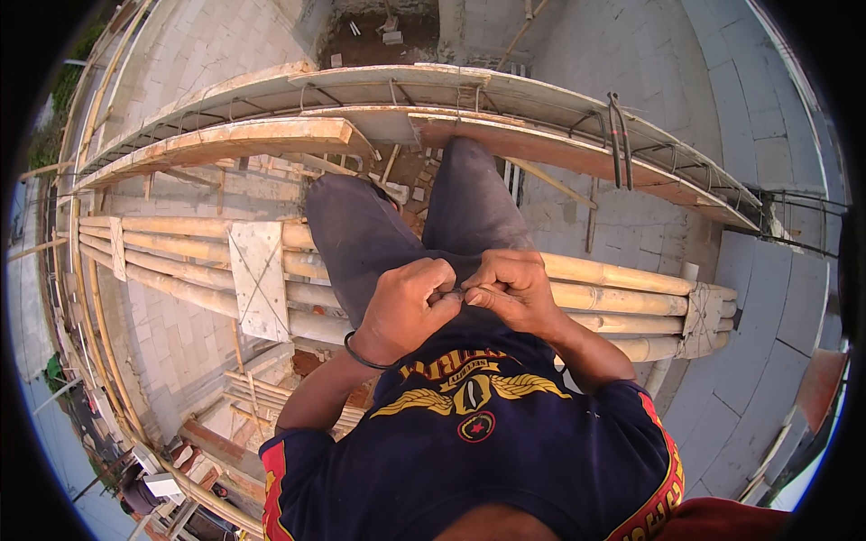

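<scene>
My left hand [410, 298] and my right hand [511, 288] meet over my lap, fingers curled in and thumbs pressed on the forefingers. Their fingertips almost touch. Whatever small thing is pinched between them is hidden or too small to name. A black band circles my left wrist. Beyond my knees, a pair of long-handled pincers [619, 140] hangs on the rebar [577, 117] of a narrow formwork trough [361, 86]. Bamboo poles [622, 298], lashed side by side, run across under my thighs.
A pale board [258, 279] is tied over the poles on the left; another binding [702, 320] wraps their right end. A thick timber plank [234, 140] lies along the formwork. Rubble [415, 180] shows far below between my legs. Grey block walls [767, 316] rise right. Another person [140, 496] is at lower left.
</scene>
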A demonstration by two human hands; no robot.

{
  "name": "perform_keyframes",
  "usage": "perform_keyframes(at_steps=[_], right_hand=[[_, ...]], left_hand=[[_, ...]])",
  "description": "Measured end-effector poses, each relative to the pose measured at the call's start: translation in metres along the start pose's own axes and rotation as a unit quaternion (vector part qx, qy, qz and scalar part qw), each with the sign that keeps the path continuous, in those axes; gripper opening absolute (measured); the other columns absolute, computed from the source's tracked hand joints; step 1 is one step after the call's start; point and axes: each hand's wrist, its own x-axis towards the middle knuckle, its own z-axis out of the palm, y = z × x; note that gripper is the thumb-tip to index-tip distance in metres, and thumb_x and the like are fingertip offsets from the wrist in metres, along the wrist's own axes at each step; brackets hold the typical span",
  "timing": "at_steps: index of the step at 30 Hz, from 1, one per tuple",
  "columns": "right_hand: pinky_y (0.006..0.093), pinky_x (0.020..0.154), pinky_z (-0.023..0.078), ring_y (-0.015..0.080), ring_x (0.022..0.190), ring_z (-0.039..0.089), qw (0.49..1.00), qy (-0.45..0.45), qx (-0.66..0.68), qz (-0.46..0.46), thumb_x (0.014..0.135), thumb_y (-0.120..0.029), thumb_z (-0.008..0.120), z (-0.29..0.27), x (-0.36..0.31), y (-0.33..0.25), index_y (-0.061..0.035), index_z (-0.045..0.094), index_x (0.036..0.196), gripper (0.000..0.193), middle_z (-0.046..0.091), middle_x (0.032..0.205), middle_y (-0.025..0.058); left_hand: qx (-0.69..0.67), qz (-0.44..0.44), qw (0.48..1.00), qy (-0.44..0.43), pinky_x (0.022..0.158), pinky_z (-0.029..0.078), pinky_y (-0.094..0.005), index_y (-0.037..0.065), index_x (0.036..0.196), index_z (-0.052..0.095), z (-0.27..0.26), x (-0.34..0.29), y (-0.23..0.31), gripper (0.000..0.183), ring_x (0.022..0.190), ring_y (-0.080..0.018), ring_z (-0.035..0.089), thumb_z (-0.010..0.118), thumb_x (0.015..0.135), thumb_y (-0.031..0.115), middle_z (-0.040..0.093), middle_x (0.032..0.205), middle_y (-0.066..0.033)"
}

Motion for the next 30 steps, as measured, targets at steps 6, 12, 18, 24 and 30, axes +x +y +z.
perform_keyframes(at_steps=[6,12,18,24,30], right_hand=[[0.0337,0.050,0.041,0.0220,0.054,0.054,0.976,0.035,-0.147,-0.159,0.077,-0.012,0.076,0.005,0.000,0.000,-0.0013,0.065,0.075,0.016,0.059,0.064,0.0060],[0.0336,0.050,0.040,0.0218,0.053,0.053,0.970,0.076,-0.161,-0.167,0.077,-0.013,0.077,0.010,-0.003,-0.002,-0.0016,0.065,0.075,0.016,0.056,0.062,0.0057],[0.0278,0.050,0.038,0.0105,0.054,0.050,0.994,0.088,0.012,0.071,0.086,-0.009,0.070,0.012,-0.007,-0.009,-0.0005,0.062,0.070,0.019,0.055,0.060,0.0029],[0.0215,0.055,0.032,0.0051,0.058,0.042,0.858,0.063,0.329,0.389,0.090,-0.014,0.068,0.007,-0.003,0.002,-0.0063,0.054,0.063,0.031,0.056,0.065,-0.0028],[0.0235,0.061,0.038,0.0067,0.067,0.047,0.961,0.046,0.197,0.190,0.093,-0.018,0.066,0.006,-0.004,0.012,-0.0010,0.059,0.073,0.027,0.059,0.074,0.0015]], left_hand=[[0.051,0.018,0.996,0.073,0.062,0.050,-0.0293,-0.002,0.088,0.066,0.011,-0.011,0.000,0.011,0.065,-0.0196,0.064,0.069,0.082,0.007,0.064,0.074,-0.0104],[-0.410,-0.191,0.892,0.014,0.079,0.049,-0.0239,-0.003,0.109,0.061,0.012,-0.019,-0.008,0.020,0.089,-0.0095,0.060,0.063,0.092,0.007,0.064,0.100,-0.0044],[-0.382,-0.114,0.912,0.096,0.074,0.050,-0.0226,-0.001,0.105,0.060,0.029,-0.024,-0.013,0.014,0.088,-0.0075,0.059,0.062,0.092,0.005,0.063,0.100,-0.0049],[0.019,0.197,0.968,0.152,0.064,0.049,-0.0236,0.002,0.096,0.064,0.027,-0.021,-0.023,0.006,0.073,-0.0128,0.062,0.062,0.090,0.003,0.064,0.091,-0.0103],[-0.431,-0.084,0.897,0.043,0.052,0.036,-0.0183,-0.001,0.097,0.063,0.014,-0.018,-0.029,0.018,0.057,-0.0061,0.047,0.060,0.095,0.017,0.059,0.080,-0.0055]])
